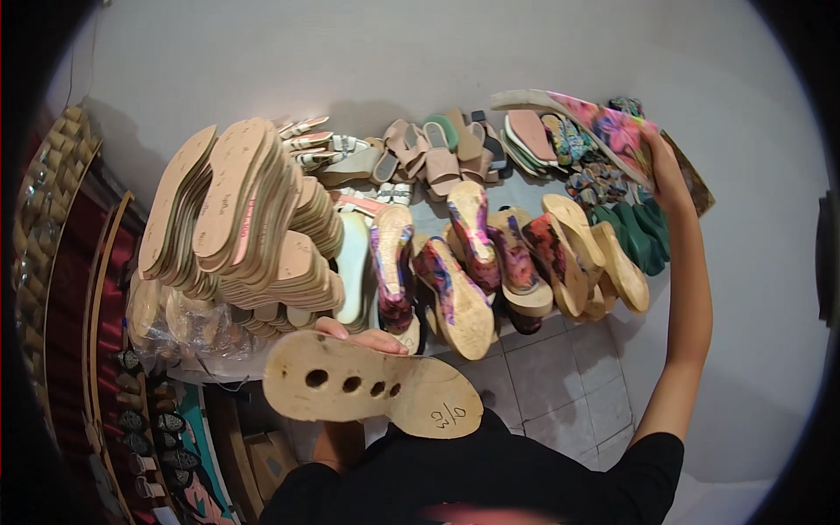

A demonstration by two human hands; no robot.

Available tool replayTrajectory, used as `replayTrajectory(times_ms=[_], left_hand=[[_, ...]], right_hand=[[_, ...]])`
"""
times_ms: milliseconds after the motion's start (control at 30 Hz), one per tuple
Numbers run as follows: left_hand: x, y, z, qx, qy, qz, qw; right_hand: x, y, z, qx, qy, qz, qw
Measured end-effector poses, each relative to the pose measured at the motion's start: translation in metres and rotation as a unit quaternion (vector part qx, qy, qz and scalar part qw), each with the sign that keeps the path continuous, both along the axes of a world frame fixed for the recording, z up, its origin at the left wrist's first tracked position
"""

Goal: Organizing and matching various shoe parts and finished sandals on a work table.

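My left hand (367, 338) is closed on the far edge of a pale wooden shoe sole (337, 395), held low in front of my black shirt. Its face toward me has a row of several round dark holes and handwritten marks at the heel. My right arm reaches out to the far right, where my right hand (669, 179) grips a wedge sole (604, 131) covered in pink floral fabric with a pale tip. Between the hands, several floral-sided wedge soles (455, 302) lean in a row along the table's front.
Tall stacks of beige insoles (232, 197) rise on the left of the table. Finished sandals (440, 162) line the back by the wall, and green soles (634, 236) lie at the right. A shoe rack (157, 437) stands at left; floor tiles (551, 376) show below the table.
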State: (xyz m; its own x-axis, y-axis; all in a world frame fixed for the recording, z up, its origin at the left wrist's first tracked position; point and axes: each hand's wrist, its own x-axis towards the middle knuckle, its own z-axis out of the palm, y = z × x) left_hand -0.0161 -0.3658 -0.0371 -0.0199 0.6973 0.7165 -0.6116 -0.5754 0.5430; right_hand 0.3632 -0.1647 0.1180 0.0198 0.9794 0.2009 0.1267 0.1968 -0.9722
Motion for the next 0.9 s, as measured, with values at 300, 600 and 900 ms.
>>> replayTrajectory(times_ms=[300, 600, 900], left_hand=[[0.179, 0.002, 0.011, -0.009, -0.145, -0.236, 0.961], [0.437, -0.005, 0.003, -0.243, 0.038, -0.374, 0.894], [0.591, 0.039, -0.04, -0.37, 0.078, -0.452, 0.808]], right_hand=[[0.149, -0.142, -0.052, -0.045, 0.232, -0.011, 0.972], [0.286, -0.256, -0.142, -0.007, 0.389, -0.124, 0.913], [0.387, -0.241, -0.176, 0.005, 0.422, -0.14, 0.896]])
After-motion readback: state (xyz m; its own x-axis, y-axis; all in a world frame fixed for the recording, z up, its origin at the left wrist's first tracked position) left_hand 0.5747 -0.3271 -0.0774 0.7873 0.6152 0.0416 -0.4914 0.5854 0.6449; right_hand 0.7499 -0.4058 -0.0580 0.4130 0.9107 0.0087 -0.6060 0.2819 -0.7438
